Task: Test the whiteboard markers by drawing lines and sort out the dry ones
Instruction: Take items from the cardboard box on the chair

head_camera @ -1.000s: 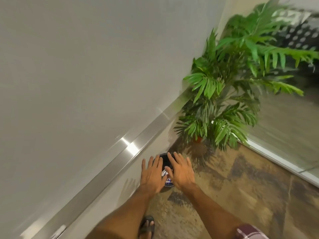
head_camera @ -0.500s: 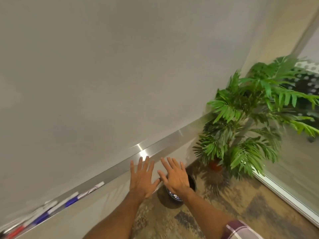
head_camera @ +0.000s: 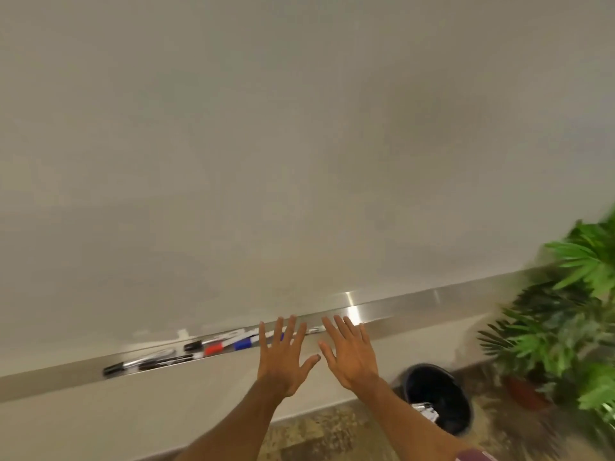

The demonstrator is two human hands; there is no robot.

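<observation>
A blank whiteboard [head_camera: 299, 144] fills most of the view. Along its lower edge runs a metal tray [head_camera: 416, 309] with several markers lying in it: black-capped ones [head_camera: 146, 363] at the left, a red-capped one [head_camera: 213, 349] and a blue-capped one [head_camera: 242, 343] nearer the middle. My left hand [head_camera: 283, 357] is spread flat with straight fingers, held up in front of the tray just right of the blue-capped marker. My right hand [head_camera: 351, 352] is spread the same way beside it. Neither hand holds anything.
A black bin [head_camera: 439, 397] stands on the patterned carpet below my right forearm, with something white and printed inside. A potted green plant [head_camera: 565, 327] stands at the right, close to the board's end.
The view has swung left and up. The tray's markers now show fully, the bin and plant have slid to the right, and both flat hands have risen from over the bin to tray height.
</observation>
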